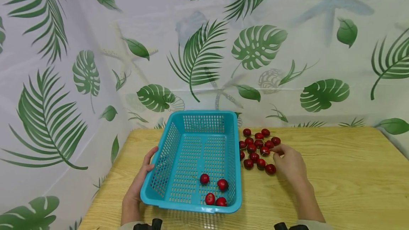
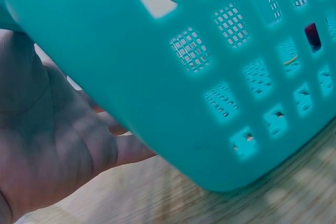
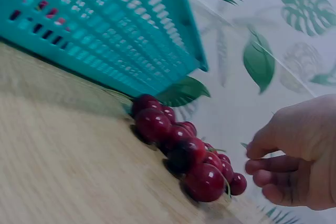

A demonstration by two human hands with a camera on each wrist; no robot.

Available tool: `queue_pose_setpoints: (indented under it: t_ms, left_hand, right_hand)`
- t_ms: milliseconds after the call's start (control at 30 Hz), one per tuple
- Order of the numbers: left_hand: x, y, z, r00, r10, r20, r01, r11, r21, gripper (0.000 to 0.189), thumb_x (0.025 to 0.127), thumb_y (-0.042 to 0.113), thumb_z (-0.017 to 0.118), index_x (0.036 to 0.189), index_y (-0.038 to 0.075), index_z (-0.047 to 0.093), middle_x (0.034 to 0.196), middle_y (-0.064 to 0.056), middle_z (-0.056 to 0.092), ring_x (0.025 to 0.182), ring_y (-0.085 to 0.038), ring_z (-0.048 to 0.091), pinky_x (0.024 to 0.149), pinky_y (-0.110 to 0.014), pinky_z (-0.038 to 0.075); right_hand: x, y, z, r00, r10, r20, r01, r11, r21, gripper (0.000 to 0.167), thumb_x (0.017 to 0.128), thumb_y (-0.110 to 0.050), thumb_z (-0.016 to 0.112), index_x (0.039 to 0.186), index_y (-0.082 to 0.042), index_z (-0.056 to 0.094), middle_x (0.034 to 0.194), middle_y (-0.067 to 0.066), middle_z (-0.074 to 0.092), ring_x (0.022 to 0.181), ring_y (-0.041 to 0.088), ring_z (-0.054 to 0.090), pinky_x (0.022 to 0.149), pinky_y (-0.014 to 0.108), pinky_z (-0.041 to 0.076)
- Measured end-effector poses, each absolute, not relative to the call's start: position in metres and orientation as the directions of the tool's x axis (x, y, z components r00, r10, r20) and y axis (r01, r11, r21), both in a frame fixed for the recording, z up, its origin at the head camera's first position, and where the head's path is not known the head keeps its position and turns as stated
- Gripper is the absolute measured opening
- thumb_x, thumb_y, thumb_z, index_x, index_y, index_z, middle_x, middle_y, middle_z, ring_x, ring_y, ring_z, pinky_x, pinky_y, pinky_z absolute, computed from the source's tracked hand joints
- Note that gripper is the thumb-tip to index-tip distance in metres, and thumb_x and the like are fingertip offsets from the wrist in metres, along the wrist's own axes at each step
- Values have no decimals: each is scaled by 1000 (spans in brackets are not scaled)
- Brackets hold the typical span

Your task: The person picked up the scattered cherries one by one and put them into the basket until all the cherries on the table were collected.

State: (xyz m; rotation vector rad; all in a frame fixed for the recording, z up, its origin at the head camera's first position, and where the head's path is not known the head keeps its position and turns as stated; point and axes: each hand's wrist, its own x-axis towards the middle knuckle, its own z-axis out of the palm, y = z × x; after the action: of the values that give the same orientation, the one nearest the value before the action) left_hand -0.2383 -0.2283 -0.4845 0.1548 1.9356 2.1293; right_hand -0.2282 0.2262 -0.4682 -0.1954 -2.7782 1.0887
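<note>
A blue-green plastic basket with slotted walls stands on the wooden table, a few red cherries lying at its near right corner. My left hand holds the basket's left side; in the left wrist view that hand lies along the outer wall, some fingers hidden behind it. Right of the basket lies a loose group of dark red cherries, several with thin stems. My right hand is at the right edge of this group. Its thumb and bent forefinger are close together in the right wrist view, nothing visible between them.
The light wooden table extends to the right of the cherries. A white cloth printed with green leaves hangs behind the table and along its left side. The basket's right wall stands right beside the nearest cherries.
</note>
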Motion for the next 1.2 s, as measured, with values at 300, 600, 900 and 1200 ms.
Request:
queue_pose_setpoints:
  t_ms: [300,600,900,1200]
  left_hand:
    - [-239,-232,-480,-960,257,-108,-129,-66,989,62,97,21,30,157,32,18,159,-19,20,126,-40,41,88,-42,47]
    - [-243,-226,-481,-964,259,-68,-95,-94,991,65,96,15,28,158,22,11,159,-25,19,133,-47,38,95,-42,45]
    - [-239,-230,-482,-960,252,-119,-142,-72,987,63,96,22,33,157,31,18,157,-21,23,123,-42,44,87,-44,48]
    - [-240,-229,-484,-962,249,-111,-135,-82,987,61,97,23,33,156,33,19,157,-20,23,125,-44,43,88,-46,48]
  right_hand:
    - [-233,223,-472,-991,83,104,-13,719,-694,30,95,-10,54,120,2,66,109,25,67,77,25,60,57,33,44]
    - [-232,216,-479,-994,81,71,8,712,-702,31,95,-7,54,121,3,66,116,25,66,64,17,52,56,32,41]
    - [-233,214,-478,-993,103,55,32,695,-719,35,95,-7,52,124,7,63,121,28,64,49,12,40,45,28,35]
    - [-233,209,-473,-956,197,217,-16,704,-710,20,93,-11,62,102,4,72,93,19,71,56,13,51,45,26,39]
